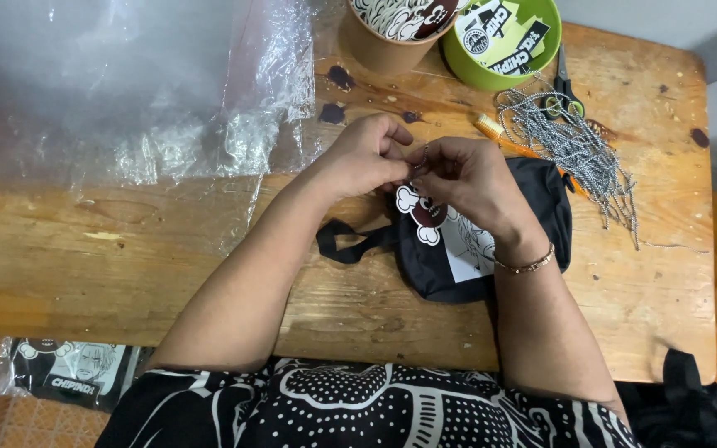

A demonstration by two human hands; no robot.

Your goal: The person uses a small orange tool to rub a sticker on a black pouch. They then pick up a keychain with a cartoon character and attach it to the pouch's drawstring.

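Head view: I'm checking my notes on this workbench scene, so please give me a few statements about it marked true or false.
1. Both hands meet above a black pouch. True.
2. The left hand holds the scissors. False: the scissors lie untouched at the table's far edge, beside the green bowl.
3. A heap of ball chains lies right of the hands. True.
4. The right hand has a bare wrist. False: it wears a thin bracelet.
5. Clear plastic bags cover the table's left part. True.
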